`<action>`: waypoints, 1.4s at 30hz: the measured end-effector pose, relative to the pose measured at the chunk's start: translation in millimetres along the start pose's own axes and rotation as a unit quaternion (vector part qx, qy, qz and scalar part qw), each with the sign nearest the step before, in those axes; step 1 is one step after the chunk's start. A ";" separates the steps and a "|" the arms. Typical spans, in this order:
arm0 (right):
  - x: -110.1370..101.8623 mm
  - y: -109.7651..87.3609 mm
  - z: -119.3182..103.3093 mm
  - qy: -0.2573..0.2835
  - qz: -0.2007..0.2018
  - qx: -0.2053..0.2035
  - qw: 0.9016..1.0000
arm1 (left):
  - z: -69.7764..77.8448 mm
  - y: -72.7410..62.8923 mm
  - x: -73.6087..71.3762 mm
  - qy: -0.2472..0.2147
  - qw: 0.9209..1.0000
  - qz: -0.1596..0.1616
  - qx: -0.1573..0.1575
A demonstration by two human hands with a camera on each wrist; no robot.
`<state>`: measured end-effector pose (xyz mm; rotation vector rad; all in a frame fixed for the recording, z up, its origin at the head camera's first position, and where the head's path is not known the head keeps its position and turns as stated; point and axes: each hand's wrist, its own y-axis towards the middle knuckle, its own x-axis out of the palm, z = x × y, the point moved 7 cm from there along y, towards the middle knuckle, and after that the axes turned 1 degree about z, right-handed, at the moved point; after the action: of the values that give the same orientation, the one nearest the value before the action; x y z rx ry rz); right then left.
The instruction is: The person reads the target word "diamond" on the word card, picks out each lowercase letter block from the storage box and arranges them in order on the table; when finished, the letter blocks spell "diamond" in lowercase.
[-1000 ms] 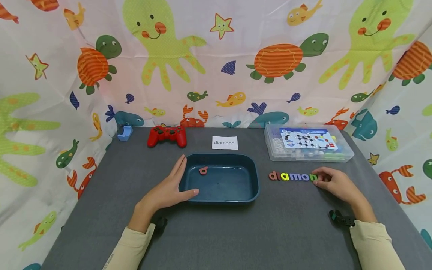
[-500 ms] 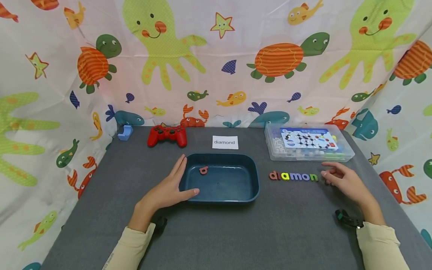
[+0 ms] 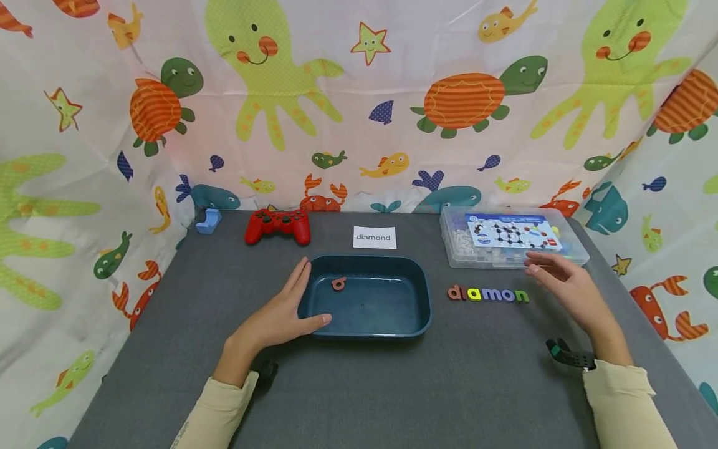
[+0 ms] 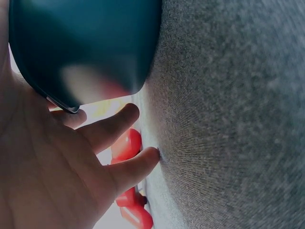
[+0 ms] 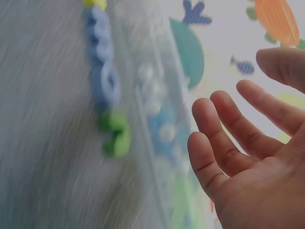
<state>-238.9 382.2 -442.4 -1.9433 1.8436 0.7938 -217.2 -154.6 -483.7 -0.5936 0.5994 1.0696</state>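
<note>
My left hand (image 3: 280,315) rests at the left end of a dark blue tray (image 3: 370,324), fingers extended along the outside and thumb over the front rim. Inside the tray lies one reddish letter d (image 3: 338,284), turned about. To the right, toy letters (image 3: 488,294) lie in a row reading "diamon", ending in a green n (image 3: 521,296). My right hand (image 3: 574,296) hovers just right of that n with fingers relaxed and nothing held. In the right wrist view its palm and spread fingers show beside the blurred green n (image 5: 114,133).
A white card (image 3: 374,237) printed "diamond" lies behind the tray. A red game controller (image 3: 277,226) and a small blue block (image 3: 208,221) are at the back left. A clear plastic box (image 3: 513,259) of parts sits at the back right, before a patterned curtain (image 3: 348,75).
The right hand has let go of the green n, drawn back to the right, and lifted with its fingers loosened. The left hand and tray have not moved.
</note>
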 end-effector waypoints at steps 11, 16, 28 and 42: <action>44.8 38.4 -79.2 0.072 -0.042 -0.080 0.993 | 0.3 -0.6 -1.0 -0.004 1.000 -0.001 0.001; 66.0 53.4 -116.2 0.093 -0.067 -0.122 0.986 | 0.6 -0.6 -2.3 -0.007 1.000 -0.001 0.003; 129.1 80.6 -198.5 0.166 -0.124 -0.243 0.948 | 0.2 -2.1 -1.2 -0.002 1.000 0.002 0.001; 241.1 91.4 -232.6 0.186 -0.264 -0.254 0.912 | 1.9 -4.7 -1.5 -0.023 1.000 0.001 0.019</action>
<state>-292.6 42.4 -395.2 -2.9211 1.2203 0.8091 -213.1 -155.9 -480.6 -0.5335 0.5790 1.0691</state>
